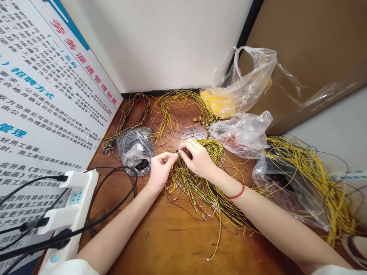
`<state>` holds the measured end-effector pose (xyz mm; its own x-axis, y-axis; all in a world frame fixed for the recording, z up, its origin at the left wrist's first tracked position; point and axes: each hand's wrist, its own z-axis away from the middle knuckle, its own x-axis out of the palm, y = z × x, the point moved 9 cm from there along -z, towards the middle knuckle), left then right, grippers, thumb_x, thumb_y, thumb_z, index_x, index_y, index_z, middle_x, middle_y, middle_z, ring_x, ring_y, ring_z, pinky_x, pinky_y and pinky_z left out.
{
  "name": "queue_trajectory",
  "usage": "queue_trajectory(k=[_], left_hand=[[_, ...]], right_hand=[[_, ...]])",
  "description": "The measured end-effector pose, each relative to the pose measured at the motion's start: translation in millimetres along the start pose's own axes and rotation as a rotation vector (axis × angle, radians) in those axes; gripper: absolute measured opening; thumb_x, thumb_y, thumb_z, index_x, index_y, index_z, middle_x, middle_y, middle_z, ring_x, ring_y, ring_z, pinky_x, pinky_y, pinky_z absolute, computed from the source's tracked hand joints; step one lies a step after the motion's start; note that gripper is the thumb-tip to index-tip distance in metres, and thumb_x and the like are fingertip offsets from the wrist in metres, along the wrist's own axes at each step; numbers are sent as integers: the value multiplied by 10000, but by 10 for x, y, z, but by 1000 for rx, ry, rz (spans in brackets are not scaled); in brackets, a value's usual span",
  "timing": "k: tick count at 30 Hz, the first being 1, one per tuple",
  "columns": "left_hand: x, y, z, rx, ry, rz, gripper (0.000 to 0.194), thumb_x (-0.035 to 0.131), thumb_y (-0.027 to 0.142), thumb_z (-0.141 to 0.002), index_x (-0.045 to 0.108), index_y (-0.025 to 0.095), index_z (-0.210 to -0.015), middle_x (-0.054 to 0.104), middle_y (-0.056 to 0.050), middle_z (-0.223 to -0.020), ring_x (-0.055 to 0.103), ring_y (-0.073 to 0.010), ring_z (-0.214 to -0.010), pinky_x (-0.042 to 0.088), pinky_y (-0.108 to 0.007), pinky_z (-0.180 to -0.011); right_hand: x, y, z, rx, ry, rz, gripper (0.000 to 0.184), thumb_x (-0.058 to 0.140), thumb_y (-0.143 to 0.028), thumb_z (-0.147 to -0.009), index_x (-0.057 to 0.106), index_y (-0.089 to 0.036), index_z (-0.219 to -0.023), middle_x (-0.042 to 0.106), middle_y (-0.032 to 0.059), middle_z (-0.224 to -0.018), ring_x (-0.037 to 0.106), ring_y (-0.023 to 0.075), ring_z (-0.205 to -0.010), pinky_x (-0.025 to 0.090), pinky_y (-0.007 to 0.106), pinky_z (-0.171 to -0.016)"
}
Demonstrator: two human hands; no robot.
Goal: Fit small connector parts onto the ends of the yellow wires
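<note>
My left hand (159, 172) and right hand (197, 158) are both closed in a fine pinch, with the fingertips meeting on a tiny black plug (177, 151) just above a tangled heap of thin yellow-and-black wires (197, 191), near the middle of the brown wooden tabletop (160, 252). My fingers almost hide the plug, so a slack pinch could drop it into the heap. A hard tug could tighten the tangle or strain its wire, and stray strands could catch on the crinkled transparent plastic bag (239, 134) on the far right.

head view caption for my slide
Left hand and right hand pinch a small dark connector above yellow-and-black wires on a wooden table
</note>
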<state>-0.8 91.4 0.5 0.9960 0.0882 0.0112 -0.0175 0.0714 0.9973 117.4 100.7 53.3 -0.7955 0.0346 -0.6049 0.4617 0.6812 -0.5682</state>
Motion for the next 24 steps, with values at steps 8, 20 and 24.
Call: queue_trajectory(k=[8, 20, 24], left_hand=[[2, -20, -3, 10, -13, -27, 232, 707, 368, -663, 661, 143, -630, 543, 34, -502, 400, -72, -458, 341, -216, -481], [2, -28, 2, -26, -14, 3, 274, 713, 410, -661, 661, 141, -647, 472, 56, -466, 344, -60, -436, 289, -208, -439], [-11, -47, -2, -37, -3, 27, 295, 727, 426, -651, 658, 139, -650, 444, 65, -452, 332, -56, -431, 270, -204, -429]], right_hand=[[15, -20, -1, -26, -20, 43, 130, 459, -151, -910, 523, -194, -806, 596, 52, -779, 522, 175, -764, 444, 323, -722], [-58, 50, 24, 2, 45, -47, 86, 544, -186, -904, 619, -194, -864, 670, 40, -832, 612, 163, -811, 503, 328, -786], [-68, 53, 23, 13, 55, -96, 86, 548, -181, -895, 624, -177, -936, 670, 45, -850, 614, 152, -784, 509, 303, -722]])
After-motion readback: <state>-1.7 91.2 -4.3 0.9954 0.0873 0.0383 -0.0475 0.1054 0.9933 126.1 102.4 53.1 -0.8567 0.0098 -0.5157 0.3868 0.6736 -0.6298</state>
